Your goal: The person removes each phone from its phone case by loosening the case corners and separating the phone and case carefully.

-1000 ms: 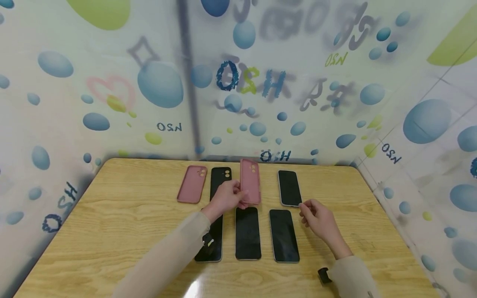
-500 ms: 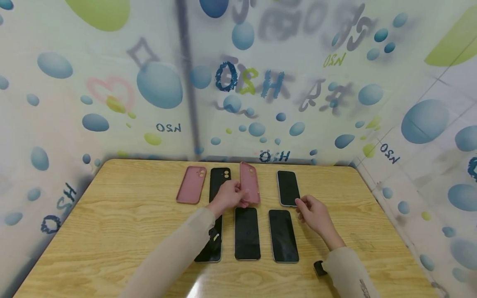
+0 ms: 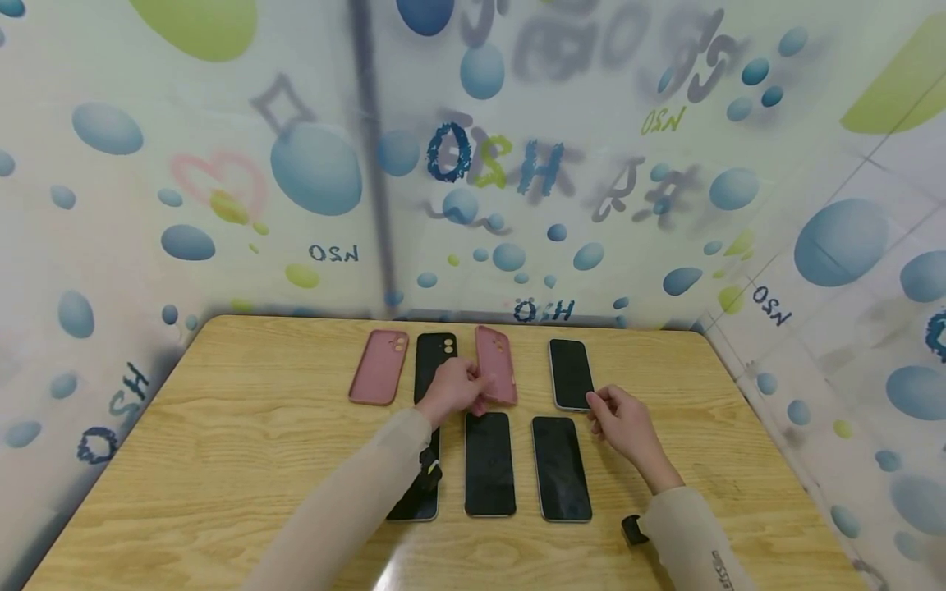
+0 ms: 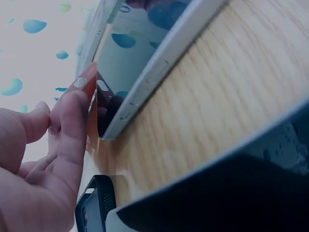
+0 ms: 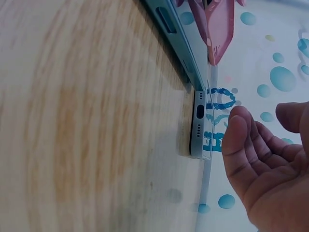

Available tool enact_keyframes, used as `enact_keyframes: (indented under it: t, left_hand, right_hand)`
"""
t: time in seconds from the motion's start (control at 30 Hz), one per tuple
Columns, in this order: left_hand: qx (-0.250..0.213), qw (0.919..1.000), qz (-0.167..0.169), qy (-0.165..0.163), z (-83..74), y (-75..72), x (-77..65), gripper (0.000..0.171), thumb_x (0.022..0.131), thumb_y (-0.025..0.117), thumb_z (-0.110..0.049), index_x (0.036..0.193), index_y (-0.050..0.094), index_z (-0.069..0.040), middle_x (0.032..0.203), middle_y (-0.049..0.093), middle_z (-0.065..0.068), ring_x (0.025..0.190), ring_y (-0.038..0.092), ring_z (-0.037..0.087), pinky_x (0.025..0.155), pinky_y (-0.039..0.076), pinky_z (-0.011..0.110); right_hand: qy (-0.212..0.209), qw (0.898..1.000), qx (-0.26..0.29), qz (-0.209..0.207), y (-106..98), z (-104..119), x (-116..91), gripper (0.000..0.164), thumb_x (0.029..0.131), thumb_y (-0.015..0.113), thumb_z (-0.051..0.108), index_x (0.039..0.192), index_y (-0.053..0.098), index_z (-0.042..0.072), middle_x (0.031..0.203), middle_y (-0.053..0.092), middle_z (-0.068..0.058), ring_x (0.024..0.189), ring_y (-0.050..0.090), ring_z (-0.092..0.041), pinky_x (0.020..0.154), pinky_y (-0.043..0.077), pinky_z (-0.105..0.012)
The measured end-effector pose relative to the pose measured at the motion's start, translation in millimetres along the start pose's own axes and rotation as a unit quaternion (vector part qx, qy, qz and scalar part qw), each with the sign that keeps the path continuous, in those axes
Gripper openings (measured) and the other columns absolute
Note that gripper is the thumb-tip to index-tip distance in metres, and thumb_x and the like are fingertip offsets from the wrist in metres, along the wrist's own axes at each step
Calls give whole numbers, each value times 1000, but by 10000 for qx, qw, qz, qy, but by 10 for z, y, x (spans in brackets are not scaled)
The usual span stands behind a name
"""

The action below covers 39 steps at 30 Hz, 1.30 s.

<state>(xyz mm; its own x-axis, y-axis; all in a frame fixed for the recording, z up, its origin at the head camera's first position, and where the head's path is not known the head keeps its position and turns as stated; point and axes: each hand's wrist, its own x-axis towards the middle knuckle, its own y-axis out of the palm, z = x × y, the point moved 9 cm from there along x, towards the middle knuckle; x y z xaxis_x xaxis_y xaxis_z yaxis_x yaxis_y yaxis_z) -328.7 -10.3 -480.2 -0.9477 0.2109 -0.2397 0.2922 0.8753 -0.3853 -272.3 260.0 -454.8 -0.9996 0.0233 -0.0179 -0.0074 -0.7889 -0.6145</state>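
Observation:
In the head view my left hand (image 3: 454,387) pinches the near left edge of a pink phone case (image 3: 497,366) at the middle back of the table. The left wrist view shows thumb and fingers on the case (image 4: 60,116), close beside a phone lying screen up (image 4: 140,53). My right hand (image 3: 624,423) hovers by the near right corner of the back right phone (image 3: 571,374). Its fingers are loosely bent, with nothing between them and the thumb in the right wrist view. A thin clear edge (image 5: 211,123) runs along that phone's end.
Another pink case (image 3: 379,367) lies at the back left, beside a black case (image 3: 436,353) partly behind the left hand. Nearer are three dark phones, the left (image 3: 417,502) partly under the sleeve, the middle (image 3: 489,465) and the right (image 3: 562,469). A patterned wall backs the table.
The far end of the pink case in my left hand has tipped down toward the table. My right hand has shifted slightly left and then stayed nearly still.

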Motion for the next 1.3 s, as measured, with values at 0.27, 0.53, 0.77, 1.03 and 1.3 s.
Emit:
enact_keyframes:
  t: [0.27,0.53,0.77,1.03,1.3]
  left_hand:
    - [925,9950,-286,226,-39,-2,47,28,104,66,-22,81,70,-7,63,68,5,51,66,16,50,57,30]
    - [1443,9876,-555,285,-41,-33,66,35,103,67,-25,73,68,-7,52,62,5,47,63,18,45,49,28]
    - [1244,9902,-615,126,-73,-91,-40,26,103,66,-30,90,65,-7,61,64,5,53,63,18,47,46,29]
    - [1781,9810,-451,620,-208,-96,-169,28,106,61,-34,95,64,-8,67,59,4,57,56,17,52,42,29]
    - [1729,9787,-310,1067,-294,-84,-288,25,107,59,-34,106,65,-9,75,61,2,61,57,16,56,47,30]
  right_hand:
    - [43,10000,-44,10,3,-2,3,31,109,56,26,108,63,-4,89,69,-16,68,65,-22,62,60,-30]
    - [-33,9999,-146,-4,-17,-4,60,29,109,55,23,107,63,-5,88,69,-17,68,66,-24,60,58,-27]
    - [-136,9973,-667,-264,-89,-18,142,24,107,57,20,105,64,-3,86,69,-16,66,62,-19,57,50,-24]
    - [-368,9886,-1380,-484,-114,21,239,24,104,61,21,104,64,-3,91,67,-16,79,60,-27,72,51,-39]
    - [-27,9836,-1795,-165,-57,-61,346,34,103,61,26,108,60,-8,99,65,-23,88,61,-35,82,54,-52]
